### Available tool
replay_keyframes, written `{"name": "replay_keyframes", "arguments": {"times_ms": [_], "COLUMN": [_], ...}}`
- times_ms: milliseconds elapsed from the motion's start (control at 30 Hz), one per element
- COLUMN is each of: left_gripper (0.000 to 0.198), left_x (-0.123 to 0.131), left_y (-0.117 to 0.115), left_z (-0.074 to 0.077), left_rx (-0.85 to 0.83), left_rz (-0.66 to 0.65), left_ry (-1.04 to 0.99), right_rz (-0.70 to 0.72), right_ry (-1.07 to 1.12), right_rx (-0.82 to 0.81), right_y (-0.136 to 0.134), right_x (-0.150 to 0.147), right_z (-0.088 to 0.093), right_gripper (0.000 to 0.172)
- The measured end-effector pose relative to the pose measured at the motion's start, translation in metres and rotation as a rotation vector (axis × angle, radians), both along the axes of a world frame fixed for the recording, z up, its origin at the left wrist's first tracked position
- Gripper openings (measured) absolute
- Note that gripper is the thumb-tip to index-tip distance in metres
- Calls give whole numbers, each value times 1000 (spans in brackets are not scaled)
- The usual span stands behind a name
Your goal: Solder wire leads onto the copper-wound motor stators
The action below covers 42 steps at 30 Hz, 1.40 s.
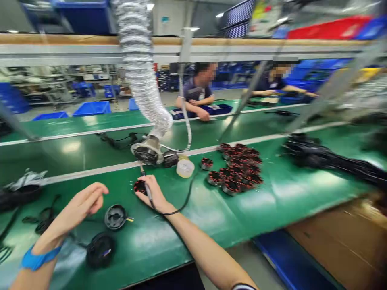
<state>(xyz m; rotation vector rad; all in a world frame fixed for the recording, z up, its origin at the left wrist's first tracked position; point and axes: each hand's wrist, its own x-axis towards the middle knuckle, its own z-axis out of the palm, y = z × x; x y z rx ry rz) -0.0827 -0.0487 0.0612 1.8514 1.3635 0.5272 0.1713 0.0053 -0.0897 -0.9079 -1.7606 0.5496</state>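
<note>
My right hand (155, 193) is closed around a soldering iron (146, 188), whose tip points up toward the fume extraction nozzle. Under its fingers is a small motor stator (139, 186) with red and black windings, partly hidden. Raised over the table's left part, my left hand (79, 205) has its index finger stretched and the other fingers loosely bent, with nothing seen in them. To its right lies a round black housing (115, 217) with short coloured wires. A second round black part (100, 249) lies nearer me, blurred.
A silver flexible duct (139, 68) hangs down to the bench. Several stators (238, 169) stand grouped right of a yellowish-white roll (185, 167). Black cables (329, 161) lie far right. Two people (198, 90) work across the bench. A shelf beam (75, 50) crosses above.
</note>
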Motion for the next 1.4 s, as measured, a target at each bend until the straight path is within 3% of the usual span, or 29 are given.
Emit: {"name": "replay_keyframes", "arguments": {"times_ms": [67, 200, 267, 367, 467, 600, 700, 833, 1033, 1400], "left_gripper": [42, 27, 23, 18, 19, 20, 23, 26, 29, 35], "left_x": [-1, 16, 25, 34, 35, 32, 30, 33, 40, 36], "left_y": [-3, -6, -8, -4, 14, 47, 61, 59, 46, 45], "left_z": [0, -2, -9, -28, -47, -67, -80, -87, -81, -84], "left_rx": [-19, 4, 25, 97, 116, 49, -12, -34, -8, -65], "left_rz": [-35, -303, -409, -442, -322, 10, 140, 122, 41, 141], "left_ry": [16, 47, 70, 95, 18, -265, -469, -579, -553, -444], "right_rz": [-1, -22, -35, -48, -50, 12, 66, 73, 50, 0], "right_ry": [4, -3, -15, -31, -40, -65, -88, -29, 224, 412], "right_rx": [-9, -39, -47, -41, -36, -30, -24, -36, -33, -101], "right_y": [0, -6, -7, -7, -8, -11, -16, -21, -22, -23], "right_x": [-3, -8, -8, -7, -7, -9, -13, -23, -45, -58], "right_z": [-4, -5, -5, -5, -2, 3, 9, 24, 45, 35], "right_gripper": [52, 52, 52, 49, 47, 47, 51, 49, 32, 29]}}
